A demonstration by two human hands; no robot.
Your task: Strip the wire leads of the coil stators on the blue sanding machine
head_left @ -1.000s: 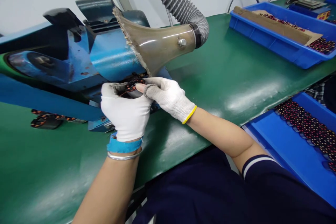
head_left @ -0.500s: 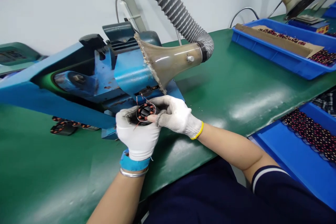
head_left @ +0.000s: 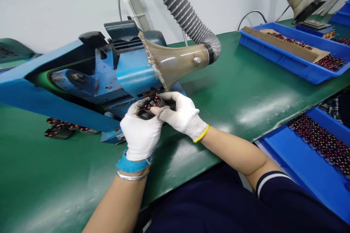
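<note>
Between both gloved hands is a motor stator (head_left: 152, 104), a round black part with copper windings. My left hand (head_left: 142, 129) wraps its left side, fingers closed. My right hand (head_left: 182, 112) grips the right side, with a bare thumb tip across its front. The stator is tilted just under the blue machine (head_left: 136, 78), close to the opening at its lower front; whether it touches the machine I cannot tell. A translucent suction hood (head_left: 179, 62) sits right above my right hand. The stator's far side is hidden.
Several stators (head_left: 58, 131) lie on the green table (head_left: 82, 174) at left, beside the machine's blue guard. A blue tray (head_left: 279, 60) with cardboard and small parts stands at back right. Another blue bin (head_left: 284, 149) holds rows of dark parts. A ribbed grey hose (head_left: 183, 11) hangs overhead.
Both hands have raised the stator closer to the machine's opening and tipped it, so its face shows less. The whole view has shifted slightly.
</note>
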